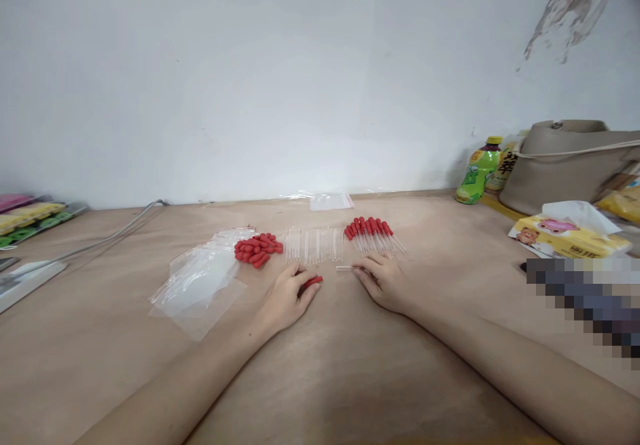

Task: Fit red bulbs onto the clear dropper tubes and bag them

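Can see clear zip bags (205, 282) fanned out on the left, then a pile of loose red caps (255, 250) right beside. Next, left hand (289, 298) curled, pinching a red cap (313, 281) between thumb and fingers. Behind that, a row of bare clear tubes (307, 246). Then, right hand (387, 284) pinching one clear tube (344, 268) by its right end, with capped tubes (371, 227) bunched just behind.

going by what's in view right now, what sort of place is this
Probably an informal worktable against a wall: red bulbs and clear tubes lie in groups, while a drink bottle suggests an everyday room.
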Tool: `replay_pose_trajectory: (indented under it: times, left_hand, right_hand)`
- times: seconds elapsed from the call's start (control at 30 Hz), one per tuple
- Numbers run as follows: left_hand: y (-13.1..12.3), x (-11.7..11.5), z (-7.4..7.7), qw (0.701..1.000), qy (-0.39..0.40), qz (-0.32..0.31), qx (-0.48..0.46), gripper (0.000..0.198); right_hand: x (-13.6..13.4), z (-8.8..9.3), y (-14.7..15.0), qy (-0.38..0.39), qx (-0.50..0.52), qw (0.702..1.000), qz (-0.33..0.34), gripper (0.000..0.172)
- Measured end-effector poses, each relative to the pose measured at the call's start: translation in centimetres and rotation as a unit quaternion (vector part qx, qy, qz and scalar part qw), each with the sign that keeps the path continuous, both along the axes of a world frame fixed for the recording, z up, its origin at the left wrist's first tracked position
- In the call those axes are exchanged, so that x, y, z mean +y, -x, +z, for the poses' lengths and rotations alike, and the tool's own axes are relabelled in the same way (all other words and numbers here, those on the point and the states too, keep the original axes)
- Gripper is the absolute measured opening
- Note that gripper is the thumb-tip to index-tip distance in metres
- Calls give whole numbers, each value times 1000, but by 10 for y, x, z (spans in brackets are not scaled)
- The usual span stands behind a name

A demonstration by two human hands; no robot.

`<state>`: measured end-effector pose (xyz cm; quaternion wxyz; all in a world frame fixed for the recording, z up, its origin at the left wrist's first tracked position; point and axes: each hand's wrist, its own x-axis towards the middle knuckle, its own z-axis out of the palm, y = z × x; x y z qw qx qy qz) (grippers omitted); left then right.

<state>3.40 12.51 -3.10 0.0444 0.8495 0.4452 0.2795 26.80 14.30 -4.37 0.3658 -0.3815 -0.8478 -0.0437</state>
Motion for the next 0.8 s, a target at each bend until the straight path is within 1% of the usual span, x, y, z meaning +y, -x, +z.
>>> replay_pose_trajectory:
  times: [0.17,0.33,0.43,0.6,0.8]
  left_hand:
    - [-3,2,4,999,13,-15,-46,20]
    - [-8,-1,7,996,26,-26,-85,21]
    - [-8,-1,6,993,38,-24,-111,22]
    - [-6,0,3,989,54,-27,-137,21]
    - [-8,0,2,984,59,-46,-159,20]
  right_hand:
    - [-5,3,8,-1,-2,999,44,17]
    - [-8,3,13,7,11,998,68,17]
    - [-9,4,14,13,13,997,72,17]
    - [-10,6,14,23,41,997,59,18]
    - [-8,3,13,40,29,995,91,17]
